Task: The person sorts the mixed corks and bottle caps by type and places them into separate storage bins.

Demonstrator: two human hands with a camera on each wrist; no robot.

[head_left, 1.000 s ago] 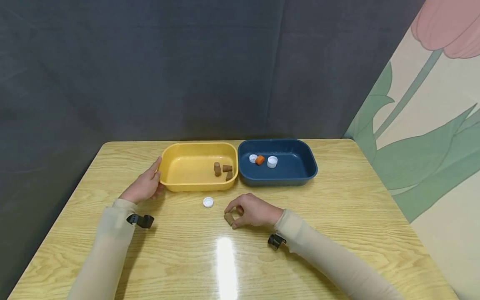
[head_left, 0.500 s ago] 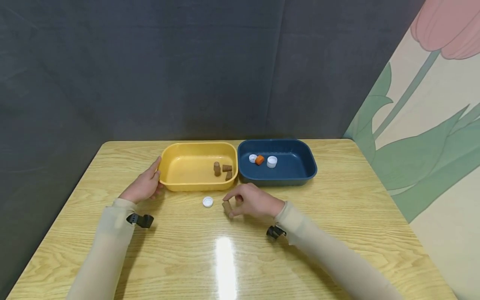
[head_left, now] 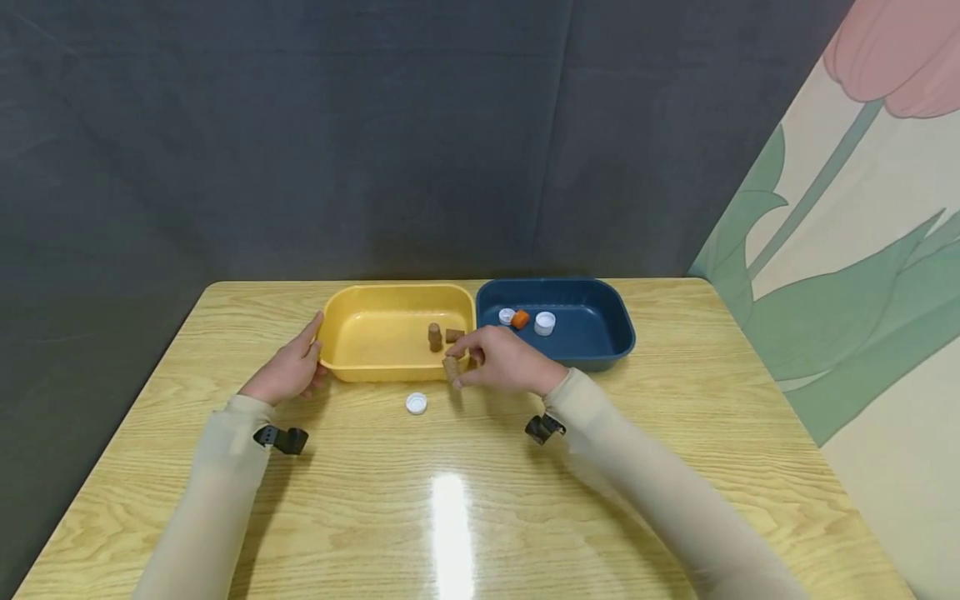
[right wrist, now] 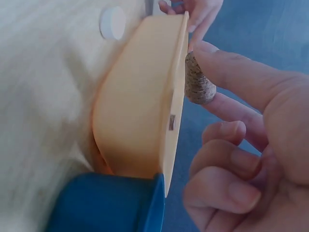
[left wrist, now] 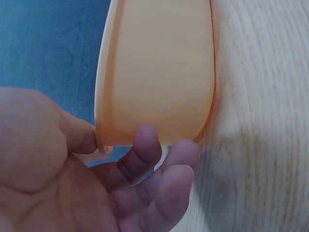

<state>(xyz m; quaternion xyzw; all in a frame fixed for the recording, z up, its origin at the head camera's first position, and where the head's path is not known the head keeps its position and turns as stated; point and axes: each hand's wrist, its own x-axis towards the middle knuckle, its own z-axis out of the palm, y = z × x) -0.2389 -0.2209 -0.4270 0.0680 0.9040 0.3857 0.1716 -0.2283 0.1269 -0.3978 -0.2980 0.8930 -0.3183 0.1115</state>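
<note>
My right hand (head_left: 510, 360) pinches a cork stopper (right wrist: 198, 83) between thumb and fingertip. In the head view the cork overlaps the near right rim of the yellow bin (head_left: 367, 340); the right wrist view has it level with the rim. Several brown corks lie at the bin's right end, such as an upright-looking one (head_left: 435, 337); one is now hidden behind my right hand. My left hand (head_left: 285, 372) holds the bin's left end, its thumb at the rim and its curled fingers (left wrist: 147, 140) against the outer wall.
A navy blue bin (head_left: 588, 333) stands against the yellow bin's right side. It holds white caps (head_left: 545, 323) and an orange piece (head_left: 520, 319). A white cap (head_left: 416, 403) lies on the wooden table in front of the yellow bin. A dark cloth hangs behind.
My right hand has lifted the cork from the table and carried it away from me to the yellow bin's near rim. My left hand has stayed in place.
</note>
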